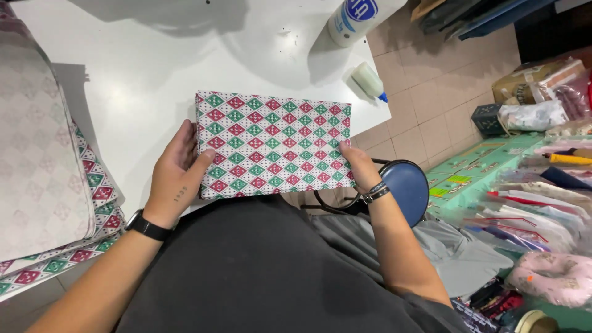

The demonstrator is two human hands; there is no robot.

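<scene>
Both hands were on one flat rectangular package [273, 146], wrapped in paper patterned with red and green diamonds on white. It sat at the near edge of the white table [154, 74], held up slightly toward the person. The left hand [179, 169] cupped the left end, thumb laid over the front and fingers curled behind. The right hand [357, 166] gripped the lower right corner the same way. To my eye the grip was best kept even at both ends, with the thumbs flat so the paper did not crease.

Farther back stood a large white glue bottle [356, 18] with a round blue label, and beside it lay a small one [370, 81] with a blue tip. Left of the package rested a stack of patterned sheets [92, 185]. On the floor to the right lay a brown cardboard box [524, 83] and green flat boxes [481, 169].
</scene>
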